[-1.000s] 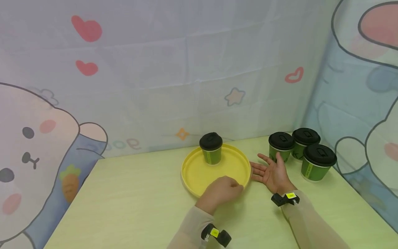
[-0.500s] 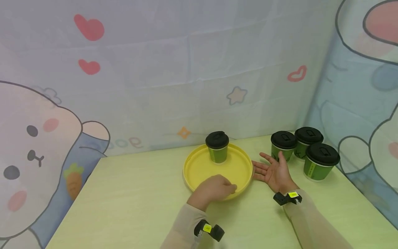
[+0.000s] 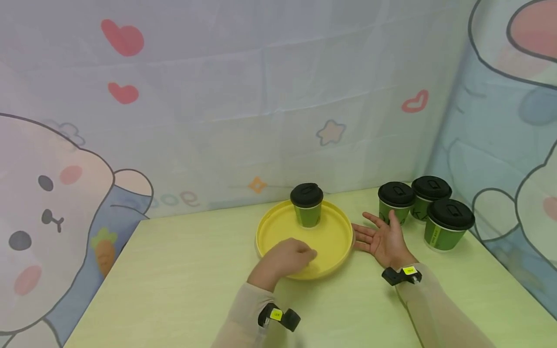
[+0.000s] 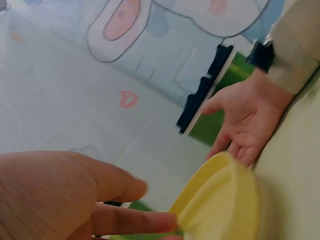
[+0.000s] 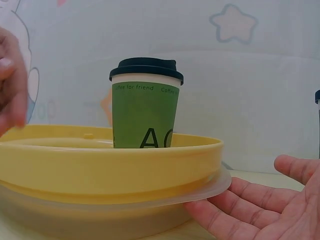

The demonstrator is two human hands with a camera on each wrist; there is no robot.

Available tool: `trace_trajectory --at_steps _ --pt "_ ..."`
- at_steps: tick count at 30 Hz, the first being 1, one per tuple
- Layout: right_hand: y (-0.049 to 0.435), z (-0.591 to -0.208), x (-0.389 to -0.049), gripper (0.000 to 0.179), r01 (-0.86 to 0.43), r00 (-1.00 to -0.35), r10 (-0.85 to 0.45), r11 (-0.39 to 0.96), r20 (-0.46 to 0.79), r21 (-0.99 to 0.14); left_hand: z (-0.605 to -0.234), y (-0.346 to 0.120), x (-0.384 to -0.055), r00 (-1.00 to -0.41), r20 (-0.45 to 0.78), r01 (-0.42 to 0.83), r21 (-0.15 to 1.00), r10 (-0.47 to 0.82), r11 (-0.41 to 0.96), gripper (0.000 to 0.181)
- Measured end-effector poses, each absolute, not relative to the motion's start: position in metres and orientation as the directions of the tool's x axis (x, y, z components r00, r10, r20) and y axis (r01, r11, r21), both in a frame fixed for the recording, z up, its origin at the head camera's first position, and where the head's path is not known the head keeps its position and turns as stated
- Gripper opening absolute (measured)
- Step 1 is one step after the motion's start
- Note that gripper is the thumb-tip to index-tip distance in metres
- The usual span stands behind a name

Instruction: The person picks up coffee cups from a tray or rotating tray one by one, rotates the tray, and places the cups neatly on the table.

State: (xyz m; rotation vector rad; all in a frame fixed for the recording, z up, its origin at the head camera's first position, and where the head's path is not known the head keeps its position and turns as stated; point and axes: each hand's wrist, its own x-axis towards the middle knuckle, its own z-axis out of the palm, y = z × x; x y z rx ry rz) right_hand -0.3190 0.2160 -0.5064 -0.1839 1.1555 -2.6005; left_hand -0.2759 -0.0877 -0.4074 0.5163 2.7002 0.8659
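Note:
A round yellow tray (image 3: 276,233) lies on the table, on a pale translucent base (image 5: 220,185) seen in the right wrist view. One green paper coffee cup (image 3: 308,216) with a black lid stands upright at the tray's far side. My left hand (image 3: 284,259) is over the tray's near rim, fingers loosely bent around nothing; in the left wrist view its thumb and forefinger (image 4: 120,187) are apart. My right hand (image 3: 385,242) lies palm up with fingers spread on the tray's right, fingertips right at the base's edge.
Several things surround the hands: three more lidded green cups, a near one (image 3: 448,226), a middle one (image 3: 395,203) and a back one (image 3: 428,193), stand behind and right of the right hand. A printed cloth (image 3: 217,96) hangs along the table's back edge.
The left hand has moved left along the tray's near side. The tray has turned, carrying its cup rightward along the far side. The right hand stays in place.

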Motion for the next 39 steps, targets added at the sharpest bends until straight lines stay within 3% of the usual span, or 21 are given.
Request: trace_trajectory --at_steps 4,9,14,19,23,26,30,35,39 --pt "0.215 -0.507 -0.32 0.082 0.212 -0.947 -0.322 -0.638 0.006 -0.741 -0.406 -0.116 -0.292 -0.969 0.083 0.227 0.672 0.232 0.705 0.035" --pt "0.214 -0.506 -0.32 0.073 0.204 -0.944 -0.33 -0.643 0.027 -0.738 -0.429 -0.153 -0.315 -0.971 0.227 0.224 0.776 0.07 0.59 0.044" --pt "0.211 -0.506 -0.319 0.079 0.215 -0.95 -0.311 -0.632 -0.011 -0.745 -0.478 -0.171 -0.326 -0.992 0.124 0.125 0.914 0.029 0.386 0.058" --pt "0.206 -0.506 -0.32 0.085 0.219 -0.952 -0.305 -0.607 -0.03 -0.764 -0.508 -0.17 -0.324 -0.999 0.053 0.05 0.974 -0.008 0.219 0.064" --pt "0.203 -0.502 -0.323 0.087 0.185 -0.964 -0.261 -0.525 -0.049 -0.831 -0.511 -0.166 -0.324 -0.999 0.039 0.033 0.98 -0.027 0.197 0.064" --pt "0.2 -0.495 -0.329 0.086 0.125 -0.977 -0.207 -0.354 -0.053 -0.927 -0.512 -0.166 -0.327 -0.999 0.027 0.021 0.982 -0.027 0.19 0.06" --pt "0.195 -0.476 -0.346 0.072 -0.03 -0.979 -0.197 -0.095 0.048 -0.995 -0.513 -0.164 -0.329 -1.0 0.01 0.007 0.986 -0.021 0.164 0.057" --pt "0.183 -0.443 -0.375 0.061 -0.19 -0.93 -0.318 -0.01 0.184 -0.982 -0.514 -0.162 -0.33 -1.0 0.017 0.012 0.985 -0.025 0.173 0.056" --pt "0.169 -0.422 -0.397 0.065 -0.218 -0.887 -0.429 0.065 0.17 -0.974 -0.514 -0.162 -0.333 -0.999 0.04 0.036 0.98 -0.014 0.196 0.055"
